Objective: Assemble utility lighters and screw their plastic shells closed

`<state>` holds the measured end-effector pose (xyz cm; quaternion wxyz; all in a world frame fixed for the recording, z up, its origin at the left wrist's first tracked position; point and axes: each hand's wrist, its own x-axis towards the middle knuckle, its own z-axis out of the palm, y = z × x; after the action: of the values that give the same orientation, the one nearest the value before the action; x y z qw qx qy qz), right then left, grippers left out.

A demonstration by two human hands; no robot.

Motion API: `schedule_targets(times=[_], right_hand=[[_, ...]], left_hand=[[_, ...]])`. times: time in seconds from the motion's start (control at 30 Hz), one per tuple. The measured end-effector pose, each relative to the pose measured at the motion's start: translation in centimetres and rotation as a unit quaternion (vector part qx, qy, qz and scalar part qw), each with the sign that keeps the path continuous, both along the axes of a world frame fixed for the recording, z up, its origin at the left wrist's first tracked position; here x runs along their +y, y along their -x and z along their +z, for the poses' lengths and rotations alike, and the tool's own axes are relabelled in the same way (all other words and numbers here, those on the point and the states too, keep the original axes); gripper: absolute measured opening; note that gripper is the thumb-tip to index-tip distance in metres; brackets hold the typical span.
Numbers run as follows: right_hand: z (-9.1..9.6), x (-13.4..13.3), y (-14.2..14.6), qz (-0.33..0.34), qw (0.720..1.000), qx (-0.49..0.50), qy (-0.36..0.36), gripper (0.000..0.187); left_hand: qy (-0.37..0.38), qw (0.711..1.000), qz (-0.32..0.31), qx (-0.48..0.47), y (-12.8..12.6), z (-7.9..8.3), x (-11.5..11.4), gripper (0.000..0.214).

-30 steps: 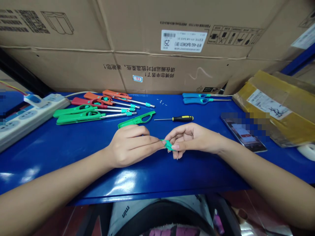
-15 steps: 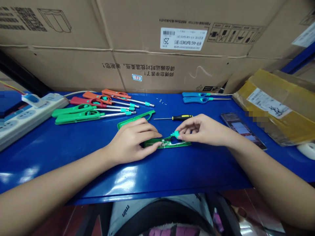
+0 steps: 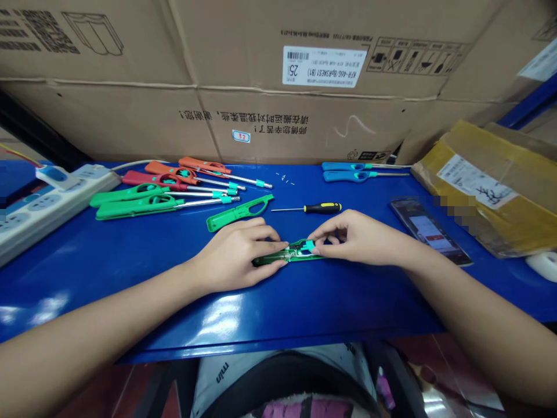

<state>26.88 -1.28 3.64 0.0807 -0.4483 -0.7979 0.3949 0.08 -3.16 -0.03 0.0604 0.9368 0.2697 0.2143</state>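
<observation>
- The left hand (image 3: 239,253) is steadying an open green plastic lighter half-shell (image 3: 292,254) on the glossy blue desk (image 3: 174,316), its thumb lying along the near edge and its other fingers bending over the far edge, so that they are gripping the shell's left part.
- The right hand (image 3: 354,237) is pinching a small teal plastic trigger piece (image 3: 308,245) between thumb and forefinger; its remaining fingers are curling in behind.
- The trigger piece is sitting at the right part of the half-shell; whether it is fully seating there, I cannot tell.
- The half-shell is lying between the two hands near the middle of the desk, its open side facing up and showing whitish inner parts.
- A matching green plastic cover half with a looped end (image 3: 235,215) is lying just beyond the left hand.
- A black-and-yellow-handled screwdriver (image 3: 324,208) is resting beyond the right hand, its metal shaft pointing left.
- Two green, one red and two orange long-necked lighters (image 3: 134,208) are fanning out at the far left, near a white plastic power strip (image 3: 52,200).
- Two blue long-necked lighters (image 3: 346,176) are lying side by side at the far edge.
- A dark smartphone with a lit screen (image 3: 429,232) is lying right of the right hand, beside a yellow-taped brown cardboard box (image 3: 496,217).
</observation>
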Motion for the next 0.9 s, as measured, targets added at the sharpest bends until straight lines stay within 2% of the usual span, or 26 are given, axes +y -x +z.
schedule_targets(times=[0.3,0.47,0.63,0.9], right_hand=[[-0.1,0.0,0.0,0.010,0.999,0.019,0.034,0.033],[-0.5,-0.4,0.8,-0.016,1.000,0.015,0.011,0.031],[-1.0,-0.6,1.4,-0.063,0.996,0.055,0.005,0.027],[-1.1,-0.7,1.4,-0.055,0.997,0.044,0.012,0.017]], left_hand=[[0.002,1.000,-0.007,0.008,0.0,0.1,0.0,0.028],[-0.004,1.000,-0.013,0.022,-0.1,0.1,-0.1,0.029],[0.000,0.999,-0.010,0.035,0.0,0.0,-0.1,0.030],[0.000,0.999,-0.015,0.035,0.0,0.1,-0.1,0.030]])
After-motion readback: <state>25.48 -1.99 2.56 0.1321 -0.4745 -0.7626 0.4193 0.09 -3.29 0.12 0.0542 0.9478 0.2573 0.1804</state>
